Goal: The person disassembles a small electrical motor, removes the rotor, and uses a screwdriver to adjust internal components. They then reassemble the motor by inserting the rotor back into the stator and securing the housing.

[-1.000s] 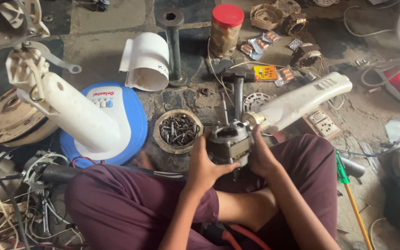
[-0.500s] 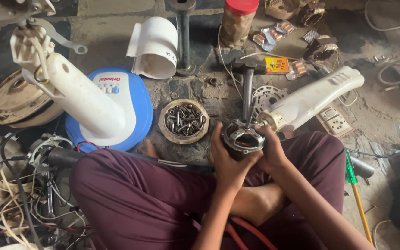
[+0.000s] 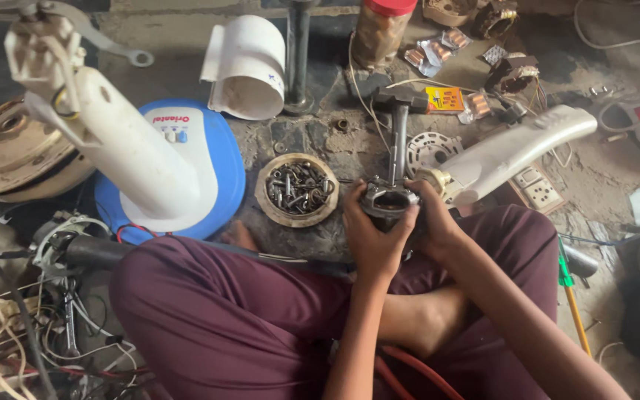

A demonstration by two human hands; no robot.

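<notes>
Landmark: red-lidded jar (image 3: 381, 30), top centre.
Clear packets: small see-through packets (image 3: 432, 52) just right of the jar.
Yellow packet: small yellow-and-red rectangular packet (image 3: 445, 98), lower right of the jar.
Label: small red label (image 3: 169, 119) on blue fan base (image 3: 220, 170), far lower left of the jar.

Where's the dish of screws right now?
In the head view, the round dish of screws sits on the floor left of the left hand, beside the blue fan base.

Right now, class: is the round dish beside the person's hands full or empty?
Partly full. The round dish holds a heap of dark metal screws and bolts, with its pale rim bare around them. It sits just beside the left hand.
</notes>
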